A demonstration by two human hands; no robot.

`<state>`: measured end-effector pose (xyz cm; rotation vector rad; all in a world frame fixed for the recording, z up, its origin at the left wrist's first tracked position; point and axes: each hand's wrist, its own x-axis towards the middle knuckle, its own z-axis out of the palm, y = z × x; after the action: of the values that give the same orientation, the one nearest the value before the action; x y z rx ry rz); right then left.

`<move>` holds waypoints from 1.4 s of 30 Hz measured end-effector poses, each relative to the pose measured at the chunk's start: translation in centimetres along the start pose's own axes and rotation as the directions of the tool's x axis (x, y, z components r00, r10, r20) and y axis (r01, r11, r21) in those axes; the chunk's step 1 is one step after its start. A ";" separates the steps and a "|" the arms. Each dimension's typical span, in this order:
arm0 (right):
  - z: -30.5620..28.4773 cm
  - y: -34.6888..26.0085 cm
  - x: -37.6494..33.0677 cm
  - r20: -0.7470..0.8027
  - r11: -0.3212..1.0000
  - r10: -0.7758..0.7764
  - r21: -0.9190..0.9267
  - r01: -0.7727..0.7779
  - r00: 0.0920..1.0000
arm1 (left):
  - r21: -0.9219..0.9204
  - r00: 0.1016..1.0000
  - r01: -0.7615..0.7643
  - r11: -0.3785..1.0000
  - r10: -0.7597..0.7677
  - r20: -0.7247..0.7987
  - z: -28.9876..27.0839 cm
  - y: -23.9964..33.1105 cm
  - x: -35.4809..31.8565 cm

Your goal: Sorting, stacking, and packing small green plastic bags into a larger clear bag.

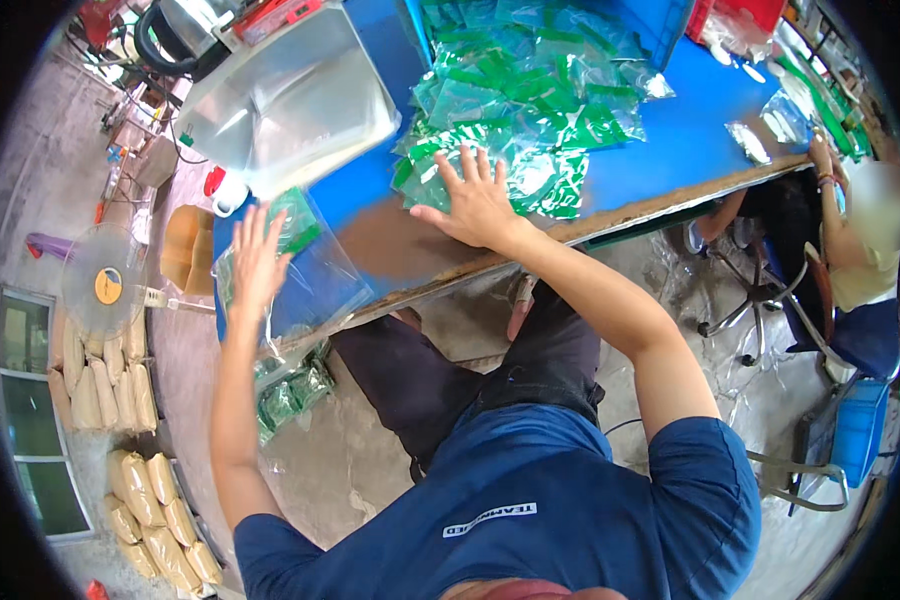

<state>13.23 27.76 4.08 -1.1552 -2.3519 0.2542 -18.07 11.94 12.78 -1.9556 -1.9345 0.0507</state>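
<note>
My right hand (478,208) lies open, fingers spread, on the near edge of a heap of clear packets with green print (515,95) on the blue table. My left hand (257,265) is open too, its fingers stretched out over the left side of a large clear plastic bag (325,275) at the table's left end. Beside those fingers a green-printed packet (298,222) shows in or under the bag; I cannot tell which. Whether the left palm presses on the bag is hard to see.
A translucent plastic bin (280,105) stands behind my left hand, with a white bottle with a red cap (228,190) near it. A blue crate (660,30) borders the heap. Below the table edge hangs a bag of green packets (295,395). Another person (860,230) sits at right.
</note>
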 end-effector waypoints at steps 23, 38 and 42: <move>-2.5 -1.4 -6.3 0.162 0.688 -0.708 0.376 0.620 0.687 | -0.445 0.685 0.121 -0.888 -0.250 0.685 2.6 22.7 -8.1; -3.4 -1.1 -1.0 0.023 0.834 -0.539 0.150 0.530 0.842 | -0.431 0.622 0.108 -0.896 -0.277 0.732 3.1 22.8 -8.8; -1.6 0.7 -2.9 0.214 0.775 -0.632 0.151 0.614 0.745 | -0.397 0.628 0.068 -0.915 -0.270 0.730 3.4 22.1 -9.0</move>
<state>16.05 25.86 4.20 -0.2478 -2.7757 0.2490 1.59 4.60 0.92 0.0352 1.0490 1.7355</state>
